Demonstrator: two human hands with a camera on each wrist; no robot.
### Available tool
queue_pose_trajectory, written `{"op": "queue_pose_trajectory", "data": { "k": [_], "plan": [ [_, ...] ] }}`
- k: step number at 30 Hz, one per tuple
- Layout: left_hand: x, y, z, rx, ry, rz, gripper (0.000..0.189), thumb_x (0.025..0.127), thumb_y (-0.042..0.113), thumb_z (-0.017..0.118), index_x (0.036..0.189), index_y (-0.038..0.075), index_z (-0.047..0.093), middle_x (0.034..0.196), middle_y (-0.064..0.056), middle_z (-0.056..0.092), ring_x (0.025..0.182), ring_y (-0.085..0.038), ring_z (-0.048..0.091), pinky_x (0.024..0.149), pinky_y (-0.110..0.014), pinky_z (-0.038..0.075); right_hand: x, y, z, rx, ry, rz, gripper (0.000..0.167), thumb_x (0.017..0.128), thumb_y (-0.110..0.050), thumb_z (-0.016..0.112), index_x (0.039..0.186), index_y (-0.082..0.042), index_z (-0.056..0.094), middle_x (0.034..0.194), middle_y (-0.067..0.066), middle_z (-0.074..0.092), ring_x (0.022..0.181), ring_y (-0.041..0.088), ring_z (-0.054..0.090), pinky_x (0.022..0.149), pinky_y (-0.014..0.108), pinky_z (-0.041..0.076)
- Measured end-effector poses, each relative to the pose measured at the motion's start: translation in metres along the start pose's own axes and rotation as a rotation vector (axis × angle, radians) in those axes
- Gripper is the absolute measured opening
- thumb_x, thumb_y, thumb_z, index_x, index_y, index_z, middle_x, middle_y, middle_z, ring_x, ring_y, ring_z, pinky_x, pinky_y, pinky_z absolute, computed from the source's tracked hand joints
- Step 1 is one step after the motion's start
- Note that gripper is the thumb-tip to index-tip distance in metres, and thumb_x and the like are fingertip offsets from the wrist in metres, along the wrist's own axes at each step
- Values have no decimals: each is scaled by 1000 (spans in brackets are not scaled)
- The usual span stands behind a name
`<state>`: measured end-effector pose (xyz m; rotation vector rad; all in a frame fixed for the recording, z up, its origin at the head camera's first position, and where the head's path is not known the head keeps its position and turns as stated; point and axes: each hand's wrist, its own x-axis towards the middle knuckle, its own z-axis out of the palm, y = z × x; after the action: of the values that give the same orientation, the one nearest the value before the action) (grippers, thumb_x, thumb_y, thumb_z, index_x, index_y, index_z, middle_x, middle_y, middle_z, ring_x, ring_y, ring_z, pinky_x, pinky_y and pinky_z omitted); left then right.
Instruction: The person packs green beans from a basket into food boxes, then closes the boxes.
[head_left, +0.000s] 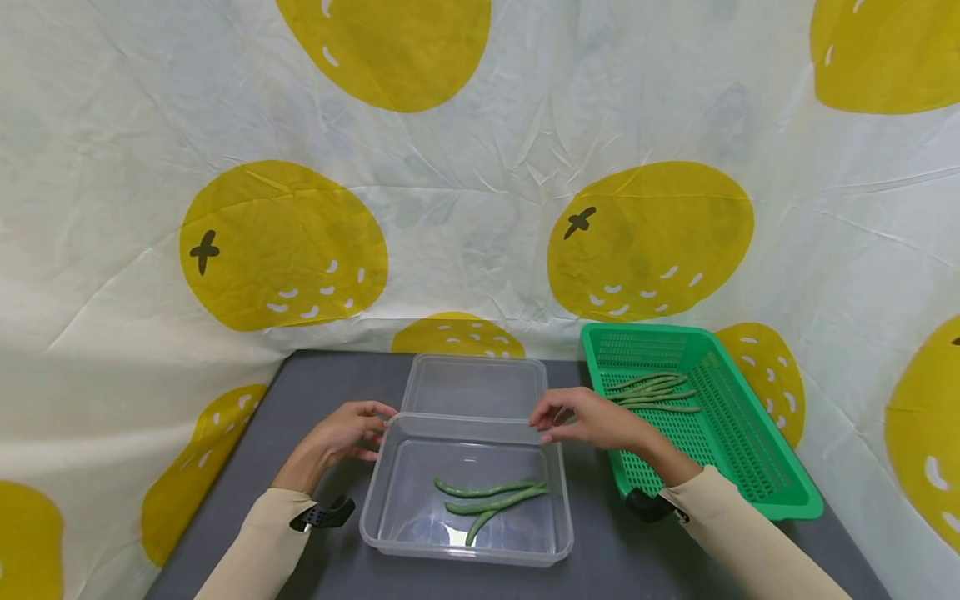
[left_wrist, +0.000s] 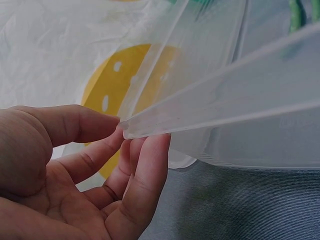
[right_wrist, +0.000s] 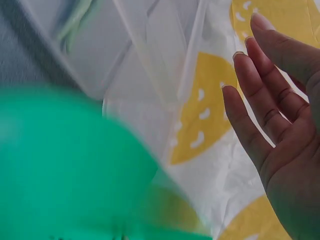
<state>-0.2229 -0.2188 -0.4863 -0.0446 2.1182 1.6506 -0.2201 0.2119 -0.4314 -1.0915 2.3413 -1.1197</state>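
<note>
A clear plastic container [head_left: 405, 546] stands in the middle of the table, with three green beans [head_left: 487, 505] lying in it toward the right. At its back left corner, my left hand [head_left: 341, 435] pinches the rim corner between thumb and fingers; the left wrist view shows this container rim [left_wrist: 200, 102] close up at the fingertips. My right hand [head_left: 592, 419] hovers by the back right corner. In the right wrist view the right hand [right_wrist: 295, 160] is apart from the container, its fingers loosely extended and holding nothing.
Behind the container lies a clear flat lid [head_left: 476, 386]. To the right stands a green perforated basket [head_left: 795, 507] with several green beans [head_left: 652, 392] at its left side. A white cloth [head_left: 465, 233] printed with yellow fruit hangs behind the dark grey table [head_left: 300, 387].
</note>
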Motion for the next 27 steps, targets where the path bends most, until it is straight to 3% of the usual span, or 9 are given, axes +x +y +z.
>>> {"op": "queue_pose_trajectory", "data": {
  "k": [5, 11, 18, 27],
  "plan": [
    [-1, 1, 0, -5, -2, 4, 41, 92, 6, 59, 132, -6, 57, 108, -20, 67, 83, -23, 66, 66, -41, 60, -11, 7, -14, -35, 34, 30, 19, 95, -20, 71, 114, -19, 69, 108, 6, 70, 99, 15, 67, 85, 30, 56],
    [0, 0, -1, -8, -5, -5, 41, 93, 6, 59, 132, -6, 57, 108, -21, 67, 82, -22, 66, 67, -41, 60, -24, 14, -31, -93, 113, 69, 18, 96, -21, 70, 113, -21, 69, 106, -2, 70, 99, 15, 66, 84, 31, 55],
    [0, 0, -2, -9, -5, -6, 42, 92, 6, 59, 132, -7, 56, 108, -21, 67, 80, -20, 65, 67, -41, 60, -35, 28, -43, -27, 186, 135, 18, 96, -15, 69, 114, -14, 69, 106, 6, 70, 98, 28, 67, 86, 29, 56],
    [1, 0, -1, -6, -3, -3, 41, 92, 5, 59, 132, -7, 57, 109, -21, 67, 80, -20, 64, 67, -41, 60, -48, 49, -55, -41, 259, 166, 18, 97, -16, 68, 115, -13, 69, 107, 8, 70, 98, 25, 65, 85, 28, 55]
  ]
}}
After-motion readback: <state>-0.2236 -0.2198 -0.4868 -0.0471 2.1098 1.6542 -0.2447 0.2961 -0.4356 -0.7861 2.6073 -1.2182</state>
